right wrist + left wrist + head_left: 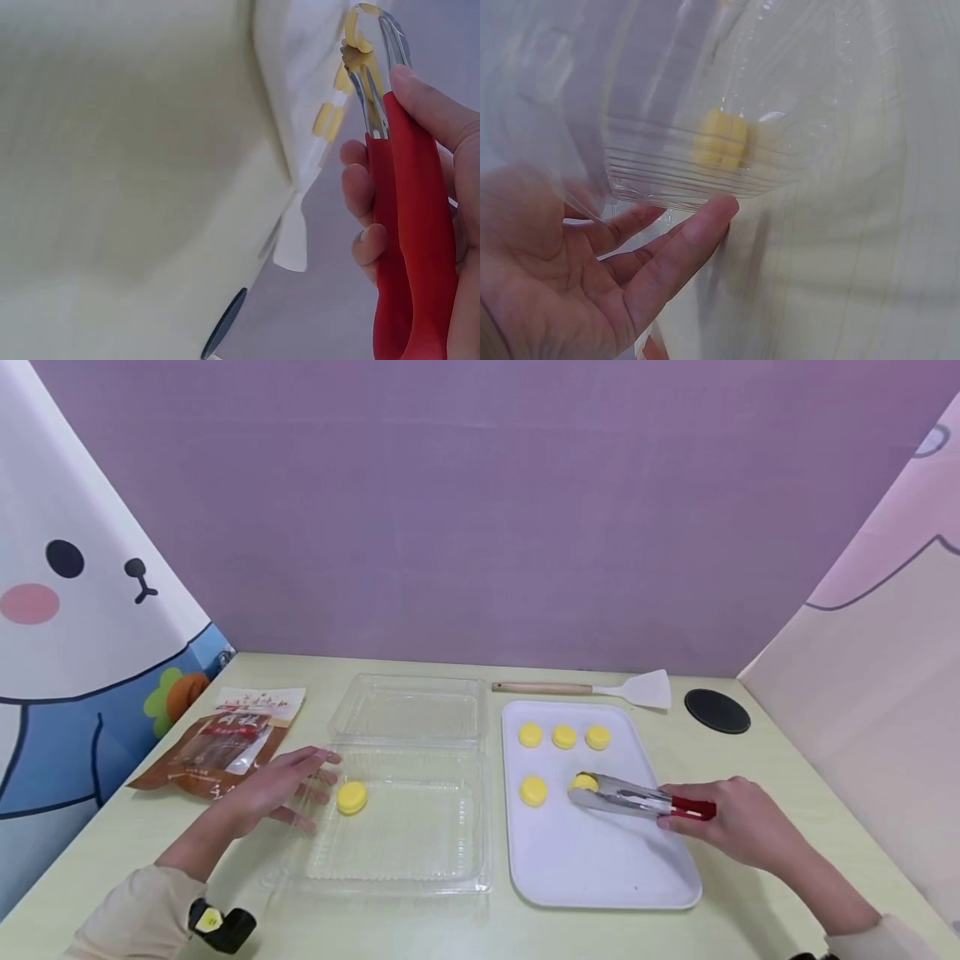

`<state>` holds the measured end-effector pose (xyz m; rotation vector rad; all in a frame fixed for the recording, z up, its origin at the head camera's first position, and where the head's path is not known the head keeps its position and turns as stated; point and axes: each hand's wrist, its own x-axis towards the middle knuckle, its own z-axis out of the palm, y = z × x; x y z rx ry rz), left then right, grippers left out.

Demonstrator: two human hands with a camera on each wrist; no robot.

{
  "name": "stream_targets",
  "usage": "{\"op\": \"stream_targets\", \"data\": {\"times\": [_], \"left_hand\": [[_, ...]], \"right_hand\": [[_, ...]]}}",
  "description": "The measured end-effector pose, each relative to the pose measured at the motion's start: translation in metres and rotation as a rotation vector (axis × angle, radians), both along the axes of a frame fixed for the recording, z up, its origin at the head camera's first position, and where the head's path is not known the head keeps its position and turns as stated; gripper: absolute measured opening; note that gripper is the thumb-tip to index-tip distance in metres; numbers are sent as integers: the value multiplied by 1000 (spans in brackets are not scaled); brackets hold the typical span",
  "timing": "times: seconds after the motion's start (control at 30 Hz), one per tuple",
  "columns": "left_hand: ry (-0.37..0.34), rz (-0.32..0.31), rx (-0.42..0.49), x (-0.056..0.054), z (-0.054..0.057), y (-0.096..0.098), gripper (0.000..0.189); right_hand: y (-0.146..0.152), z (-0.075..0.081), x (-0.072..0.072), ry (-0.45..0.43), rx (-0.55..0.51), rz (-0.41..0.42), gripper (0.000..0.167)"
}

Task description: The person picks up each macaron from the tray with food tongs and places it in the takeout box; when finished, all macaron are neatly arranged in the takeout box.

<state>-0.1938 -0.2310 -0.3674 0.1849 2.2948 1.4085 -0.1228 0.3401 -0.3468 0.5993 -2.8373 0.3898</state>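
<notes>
My right hand grips metal tongs by their red handles. The tong tips stand on both sides of a yellow macaron on the white tray. Several other macarons sit on that tray, one of them to the left of the tongs. On the left, my left hand is at the left wall of a clear plastic box, its fingers spread and relaxed. Inside the box, near that wall, lies a single macaron. The left wrist view shows the thumb right at the ribbed wall.
The box's hinged lid lies folded back behind it. A brown food packet is at the back left. Behind the tray is a white spatula with a wooden handle, and a black round disc lies to its right.
</notes>
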Motion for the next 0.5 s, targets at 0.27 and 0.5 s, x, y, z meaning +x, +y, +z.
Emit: {"op": "stream_targets", "data": {"times": [0.27,0.5], "left_hand": [[-7,-1,13,0,0,-1,58],[-9,-7,28,0,0,-1,58]], "right_hand": [[-12,21,-10,-35,12,8,41],[-27,42,-22,7,5,100,39]]}}
